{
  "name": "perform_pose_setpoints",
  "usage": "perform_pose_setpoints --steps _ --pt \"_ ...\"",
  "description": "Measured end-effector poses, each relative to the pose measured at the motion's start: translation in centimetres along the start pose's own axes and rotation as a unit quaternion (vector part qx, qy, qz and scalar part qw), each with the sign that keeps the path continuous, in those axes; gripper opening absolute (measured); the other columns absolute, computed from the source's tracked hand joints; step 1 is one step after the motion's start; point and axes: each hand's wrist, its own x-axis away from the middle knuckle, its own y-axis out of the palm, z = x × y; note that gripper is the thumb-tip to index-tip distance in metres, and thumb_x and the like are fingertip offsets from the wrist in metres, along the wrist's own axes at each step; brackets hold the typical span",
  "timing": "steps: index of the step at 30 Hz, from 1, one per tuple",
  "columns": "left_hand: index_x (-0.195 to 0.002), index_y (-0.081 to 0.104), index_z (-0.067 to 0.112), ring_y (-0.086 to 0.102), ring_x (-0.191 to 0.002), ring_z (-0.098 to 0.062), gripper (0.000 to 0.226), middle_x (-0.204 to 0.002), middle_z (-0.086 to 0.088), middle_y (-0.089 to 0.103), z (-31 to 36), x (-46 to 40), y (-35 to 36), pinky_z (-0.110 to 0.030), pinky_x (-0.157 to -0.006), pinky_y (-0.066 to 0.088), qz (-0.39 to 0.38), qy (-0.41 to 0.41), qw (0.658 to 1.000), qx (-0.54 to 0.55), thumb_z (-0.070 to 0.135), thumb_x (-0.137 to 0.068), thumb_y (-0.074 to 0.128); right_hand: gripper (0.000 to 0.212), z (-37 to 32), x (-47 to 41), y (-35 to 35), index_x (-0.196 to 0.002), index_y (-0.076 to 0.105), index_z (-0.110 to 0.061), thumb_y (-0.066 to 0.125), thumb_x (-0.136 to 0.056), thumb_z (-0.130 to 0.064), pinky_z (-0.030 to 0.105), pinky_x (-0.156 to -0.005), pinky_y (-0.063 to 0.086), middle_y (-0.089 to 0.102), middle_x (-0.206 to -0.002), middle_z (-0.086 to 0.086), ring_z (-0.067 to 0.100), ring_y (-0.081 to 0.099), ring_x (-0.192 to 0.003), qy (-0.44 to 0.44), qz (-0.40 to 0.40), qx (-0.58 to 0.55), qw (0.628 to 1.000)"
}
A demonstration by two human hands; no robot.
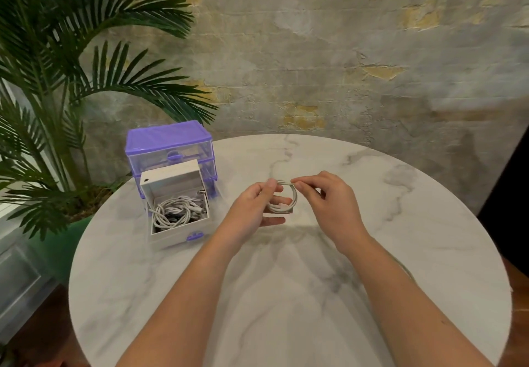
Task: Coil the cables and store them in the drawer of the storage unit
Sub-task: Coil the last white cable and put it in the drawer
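Observation:
A white cable [294, 199] is wound into a small coil above the middle of the round marble table [400, 223]. My left hand [254, 209] holds the coil from the left, fingers passed through the loop. My right hand [326, 197] pinches the top of the coil between thumb and forefinger. To the left stands a purple and clear storage unit [169, 149]. Its bottom drawer [177, 235] is pulled out toward me and holds several coiled white cables [174, 210].
A tall palm plant [57, 80] in a green pot stands left of the table, behind the storage unit. A rough plastered wall runs behind the table. A clear plastic bin [20, 280] sits on the floor at the lower left.

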Motion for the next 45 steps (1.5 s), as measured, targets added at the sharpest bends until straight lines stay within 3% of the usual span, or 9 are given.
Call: perform_pose_setpoints --steps 6,9,12,16,20,23,26,36,45 --pt "-0.092 0.058 0.014 0.068 -0.067 -0.006 0.025 -0.069 0.005 0.072 0.0 -0.7 -0.7 -0.02 -0.063 0.054 0.091 0.052 0.994 0.009 0.025 -0.104 0.039 0.023 0.8 -0.3 -0.2 -0.114 0.071 -0.02 0.064 -0.092 -0.015 0.009 -0.075 0.037 0.059 -0.093 -0.006 0.005 0.053 -0.078 -0.023 -0.042 0.011 0.999" --pt "-0.094 0.06 0.016 0.068 -0.069 -0.003 0.024 -0.072 0.007 0.074 0.3 -1.0 -1.8 -0.017 -0.064 0.054 0.128 0.061 0.987 0.079 0.026 -0.103 0.041 0.028 2.4 -0.5 -0.6 -0.12 0.068 -0.018 0.055 -0.096 -0.01 0.018 -0.078 0.035 0.059 -0.105 -0.003 0.013 0.056 -0.094 0.032 -0.072 0.1 0.992" --pt "-0.095 0.063 0.015 0.068 -0.078 -0.011 0.021 -0.086 0.001 0.072 0.6 -1.0 -2.3 -0.022 -0.07 0.058 0.13 0.049 0.977 0.161 0.024 -0.101 0.045 0.025 3.3 -0.5 -1.4 -0.109 0.072 -0.022 0.05 -0.1 -0.029 0.03 -0.077 0.042 0.064 -0.103 0.0 0.022 0.059 -0.099 0.136 -0.107 0.179 0.968" --pt "-0.098 0.067 0.012 0.063 -0.078 -0.018 0.019 -0.085 -0.001 0.059 0.8 -0.8 -2.1 -0.028 -0.077 0.059 0.119 0.027 0.97 0.211 0.021 -0.099 0.05 0.055 3.3 -0.4 -2.0 -0.079 0.07 -0.021 0.036 -0.096 -0.062 0.035 -0.07 0.049 0.068 -0.075 0.002 0.024 0.063 -0.075 0.264 -0.118 0.188 0.939" --pt "-0.102 0.069 0.009 0.065 -0.068 -0.014 0.02 -0.079 0.001 0.054 0.7 -0.6 -2.1 -0.03 -0.08 0.059 0.085 0.009 0.977 0.194 0.021 -0.098 0.052 0.05 3.3 -0.6 -1.8 -0.091 0.07 -0.011 0.037 -0.101 -0.048 0.028 -0.047 0.047 0.062 -0.058 0.007 0.019 0.054 -0.042 0.317 -0.074 -0.002 0.946" --pt "-0.103 0.069 0.009 0.066 -0.065 -0.013 0.021 -0.082 0.001 0.053 0.6 -0.6 -2.2 -0.032 -0.081 0.059 0.069 -0.002 0.982 0.176 0.021 -0.097 0.053 0.033 3.0 -0.9 -1.6 -0.126 0.057 -0.002 0.036 -0.105 -0.015 0.025 -0.048 0.051 0.055 -0.077 0.006 0.018 0.056 -0.052 0.319 -0.053 -0.171 0.931" --pt "-0.103 0.07 0.011 0.063 -0.071 -0.018 0.02 -0.086 0.0 0.051 0.6 -0.6 -2.2 -0.03 -0.078 0.06 0.06 -0.008 0.985 0.161 0.021 -0.096 0.055 0.037 2.6 -1.3 -1.6 -0.139 0.044 0.0 0.034 -0.104 -0.005 0.021 -0.059 0.054 0.056 -0.083 0.004 0.017 0.057 -0.063 0.272 -0.004 -0.226 0.935" --pt "-0.101 0.071 0.011 0.067 -0.077 -0.021 0.014 -0.085 -0.002 0.059 0.4 -0.3 -1.7 -0.028 -0.07 0.06 0.048 -0.027 0.988 0.143 0.016 -0.091 0.062 0.03 1.4 -1.3 -2.2 -0.128 0.055 -0.012 0.04 -0.103 -0.006 0.021 -0.067 0.056 0.064 -0.086 0.005 0.015 0.063 -0.066 0.16 0.054 -0.318 0.933" --pt "-0.098 0.074 0.013 0.065 -0.095 -0.016 0.015 -0.087 -0.004 0.07 -0.2 -0.1 -0.8 -0.03 -0.077 0.06 -0.003 -0.024 0.991 0.132 0.016 -0.091 0.062 0.029 0.1 -0.6 -1.1 -0.128 0.051 0.0 0.041 -0.101 -0.001 0.025 -0.056 0.052 0.068 -0.087 0.017 0.02 0.058 -0.059 0.236 -0.106 -0.413 0.873"
